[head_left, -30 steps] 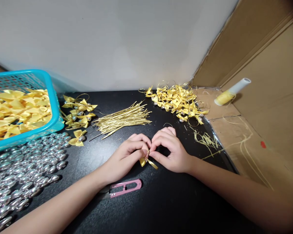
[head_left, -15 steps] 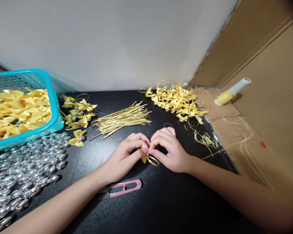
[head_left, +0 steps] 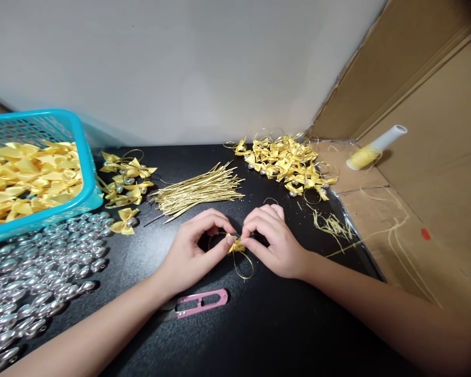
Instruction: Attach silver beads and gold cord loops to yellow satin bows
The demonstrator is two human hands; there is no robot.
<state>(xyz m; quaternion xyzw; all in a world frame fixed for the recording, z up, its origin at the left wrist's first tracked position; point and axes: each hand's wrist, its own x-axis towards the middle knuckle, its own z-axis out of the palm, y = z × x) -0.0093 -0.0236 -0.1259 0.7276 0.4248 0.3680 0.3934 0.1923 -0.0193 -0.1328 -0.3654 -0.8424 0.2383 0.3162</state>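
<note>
My left hand (head_left: 192, 251) and my right hand (head_left: 272, 242) meet over the black table (head_left: 259, 324), both pinching a small yellow ribbon bow (head_left: 235, 244) between fingertips. A thin gold wire loop (head_left: 243, 264) hangs from the bow toward me. A bundle of cut gold wires (head_left: 198, 191) lies just beyond my hands.
A turquoise basket (head_left: 84, 167) of yellow bows stands at the left, silver beads (head_left: 35, 277) spread below it. Several finished bows (head_left: 127, 180) lie beside the basket, a bigger pile (head_left: 286, 162) at back right. Pink thread snips (head_left: 200, 302) lie near my left wrist. A yellow thread spool (head_left: 371, 152) rests on cardboard.
My left hand's fingers have spread a little away from my right hand. The gold wire has gone from a short tail to a wider loop below the bow.
</note>
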